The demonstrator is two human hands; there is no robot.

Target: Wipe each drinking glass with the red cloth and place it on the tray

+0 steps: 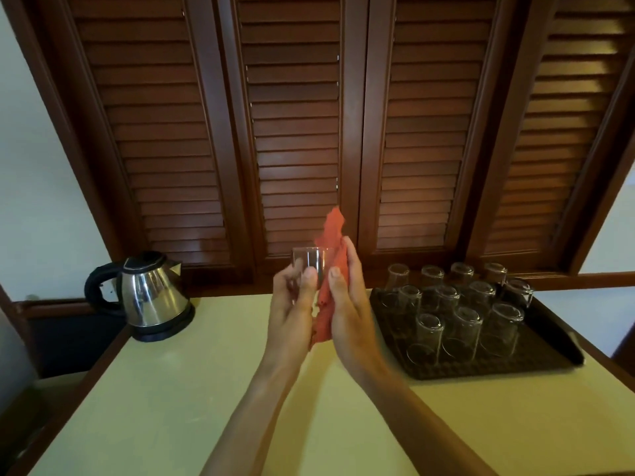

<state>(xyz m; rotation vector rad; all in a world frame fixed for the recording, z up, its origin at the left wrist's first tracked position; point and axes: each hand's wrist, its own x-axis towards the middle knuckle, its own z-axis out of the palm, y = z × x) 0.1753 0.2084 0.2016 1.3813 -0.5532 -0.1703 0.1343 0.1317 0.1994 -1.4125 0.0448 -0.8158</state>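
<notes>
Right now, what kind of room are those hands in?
Probably a hotel room or guesthouse tea corner. An electric kettle stands on the pale counter, a dark tray holds many upturned drinking glasses, and brown louvered shutters cover the wall behind.

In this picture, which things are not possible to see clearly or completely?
- Head view: the drinking glass is partly covered by the left hand and the red cloth; its lower part is hidden.
- The right hand has its fingers behind the cloth.
- The back-row glasses on the tray are too blurred to tell whether they are clean.
- A grey object is cut off by the left edge.
</notes>
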